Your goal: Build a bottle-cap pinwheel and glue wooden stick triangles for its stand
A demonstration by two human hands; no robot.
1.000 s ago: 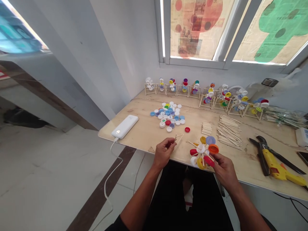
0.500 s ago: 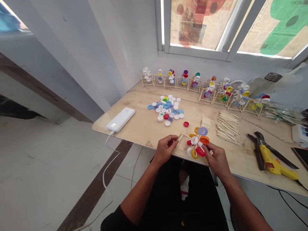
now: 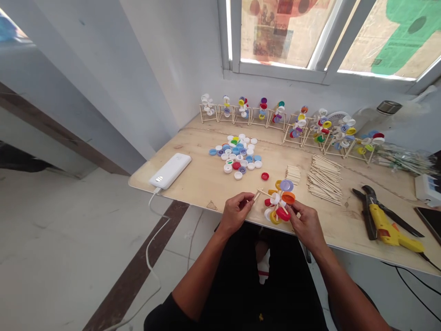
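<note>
At the table's front edge, my left hand pinches a small wooden stick frame between thumb and fingers. My right hand is closed on the right side of a wheel of bottle caps, made of red, orange, yellow, purple and white caps on sticks. A stick runs from the wheel's white centre cap to the top of the stick frame. My fingers partly hide where each piece is gripped.
Loose bottle caps lie mid-table, with a red cap apart from them. Short sticks and long sticks lie right of them. Finished cap wheels line the back. A glue gun, black-handled cutters and a white power bank flank my hands.
The whole view has shifted slightly. Both hands keep the same hold on the stick frame and the cap wheel, with little visible movement between them.
</note>
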